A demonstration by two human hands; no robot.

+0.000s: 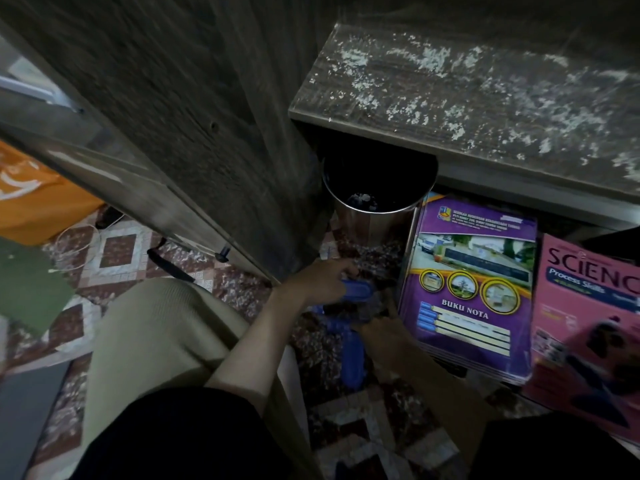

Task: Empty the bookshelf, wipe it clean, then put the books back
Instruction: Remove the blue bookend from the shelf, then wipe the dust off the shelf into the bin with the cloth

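The bookshelf's bare board is up at the right, its dark wood flecked all over with pale patches. Below its front edge lies a stack of purple notebooks with "BUKU NOTA" on top, and a pink science book overlaps its right side. The books lie just right of both hands, and neither hand touches them. The left hand has its grip curled over a blue plastic object low on the patterned floor. The right hand sits just beside the notebook stack's near corner, among more blue pieces; it is too dim there to tell how its grip stands. A shiny metal bin stands behind the hands, tucked under the board, hard against the shelf's upright side panel. Off left are a white cable and something orange.
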